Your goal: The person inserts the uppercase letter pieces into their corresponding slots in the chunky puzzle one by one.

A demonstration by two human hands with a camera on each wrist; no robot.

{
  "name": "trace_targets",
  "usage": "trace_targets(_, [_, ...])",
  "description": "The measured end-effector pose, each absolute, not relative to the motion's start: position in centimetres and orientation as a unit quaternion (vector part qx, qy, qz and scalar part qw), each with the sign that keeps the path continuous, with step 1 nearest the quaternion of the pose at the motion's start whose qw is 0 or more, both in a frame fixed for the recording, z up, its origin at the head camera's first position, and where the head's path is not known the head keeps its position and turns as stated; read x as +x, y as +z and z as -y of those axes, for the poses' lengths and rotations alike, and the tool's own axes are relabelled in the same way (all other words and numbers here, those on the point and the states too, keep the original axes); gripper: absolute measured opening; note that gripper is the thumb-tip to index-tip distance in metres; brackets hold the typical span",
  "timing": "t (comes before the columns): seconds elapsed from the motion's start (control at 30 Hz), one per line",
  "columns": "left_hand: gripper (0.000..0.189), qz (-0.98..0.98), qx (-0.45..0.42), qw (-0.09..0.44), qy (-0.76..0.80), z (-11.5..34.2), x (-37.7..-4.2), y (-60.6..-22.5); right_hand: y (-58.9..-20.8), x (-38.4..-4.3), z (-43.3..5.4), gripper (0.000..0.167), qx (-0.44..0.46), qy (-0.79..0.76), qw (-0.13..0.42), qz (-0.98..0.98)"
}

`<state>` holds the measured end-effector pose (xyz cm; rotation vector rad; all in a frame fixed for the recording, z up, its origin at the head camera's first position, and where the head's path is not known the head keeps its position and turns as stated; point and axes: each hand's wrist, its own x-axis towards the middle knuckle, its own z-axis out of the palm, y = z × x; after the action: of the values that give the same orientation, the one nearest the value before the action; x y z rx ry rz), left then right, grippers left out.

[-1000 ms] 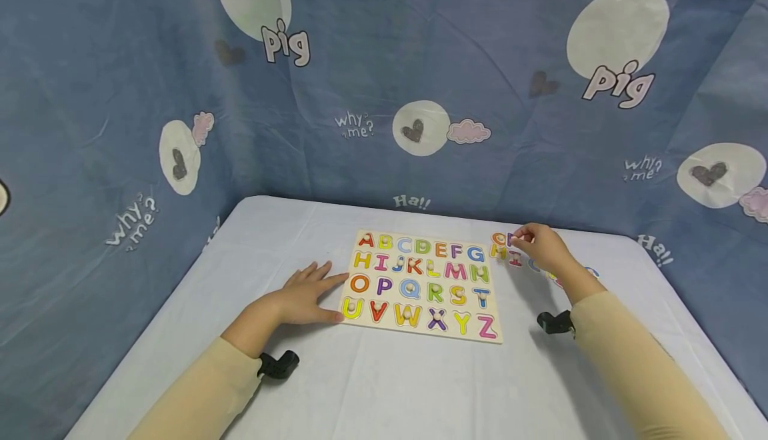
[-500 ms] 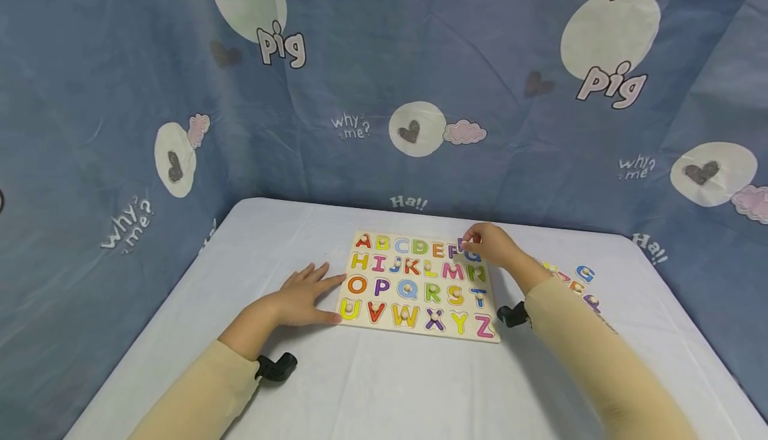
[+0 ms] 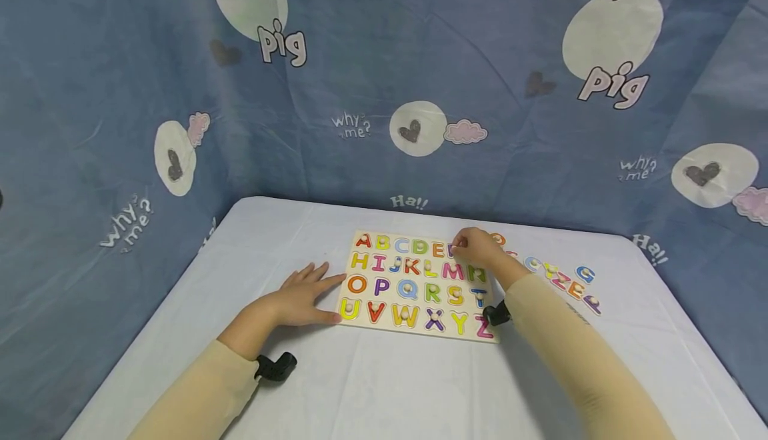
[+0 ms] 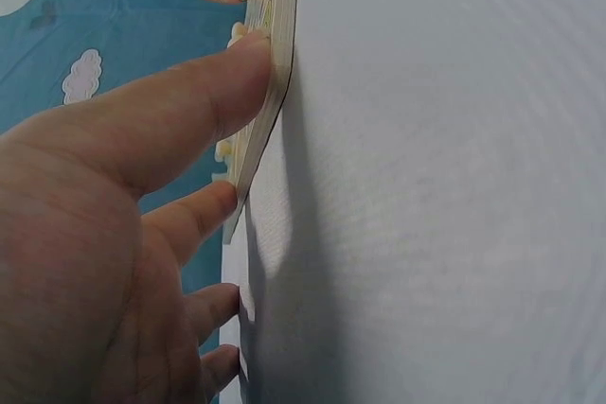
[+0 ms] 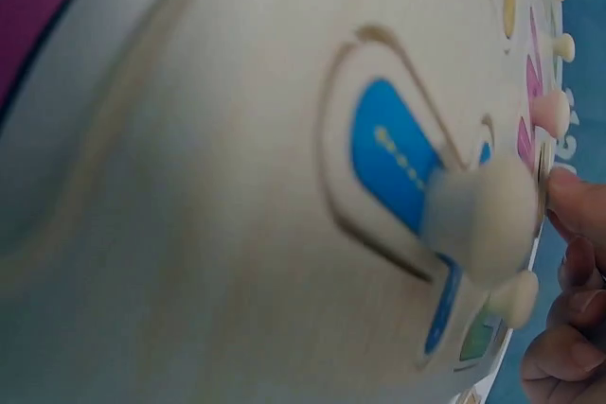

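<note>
A wooden alphabet puzzle board (image 3: 390, 324) lies on the white table, with rows of coloured letters, several bearing small knobs. My right hand (image 3: 478, 248) is over the board's top row, pinching a purple letter piece (image 3: 452, 251) at the F place. The fingers mostly cover the piece; its thin edge shows in the right wrist view by the fingertips (image 5: 566, 198). My left hand (image 3: 300, 297) has its fingers spread; the thumb and index finger touch the board's left edge. In the left wrist view, the thumb (image 4: 213, 92) presses at the board's side.
Loose letters lie right of the board, among them a blue G (image 3: 585, 274), a blue C (image 3: 532, 265) and a pink Z (image 3: 561, 281). An orange letter (image 3: 497, 239) sits behind the right hand. A blue printed cloth (image 3: 360, 167) hangs behind the table.
My right hand has carried the purple letter piece leftward from the loose letters, past the G, and lowered it at the F place. My left hand has stayed at the board's edge.
</note>
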<state>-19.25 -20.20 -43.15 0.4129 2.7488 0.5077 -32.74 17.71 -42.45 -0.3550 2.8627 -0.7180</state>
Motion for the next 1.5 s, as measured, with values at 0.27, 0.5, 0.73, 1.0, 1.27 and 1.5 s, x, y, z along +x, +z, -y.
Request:
trace_targets(0.27, [0.089, -0.96, 0.153, 0.151, 0.179, 20.2, -19.2, -43.1, -42.4, -32.7, -17.8, 0.016, -0.108, -0.251, 0.094, -0.957])
trace_targets(0.5, [0.088, -0.96, 0.152, 0.155, 0.177, 20.1, -19.0, -42.9, -41.1, -32.6, -19.8, 0.023, -0.113, -0.252, 0.065, -0.959])
trace_targets(0.73, [0.087, -0.96, 0.147, 0.155, 0.178, 20.2, -19.0, -42.8, -40.3, -33.0, -22.3, 0.024, -0.071, -0.263, 0.041, -0.961])
trace_targets(1.0, [0.087, -0.959, 0.145, 0.156, 0.188, 19.9, -18.9, -42.6, -41.3, -33.5, -24.7, 0.03, 0.007, -0.257, 0.063, -0.964])
trace_targets(1.27, [0.089, -0.959, 0.142, 0.162, 0.184, 19.9, -19.0, -42.8, -42.5, -34.3, -25.8, 0.035, 0.026, -0.26, 0.074, -0.962])
trace_targets(1.5, [0.088, -0.961, 0.137, 0.161, 0.177, 20.1, -19.2, -43.5, -43.1, -34.9, -25.6, 0.026, 0.026, -0.255, 0.088, -0.963])
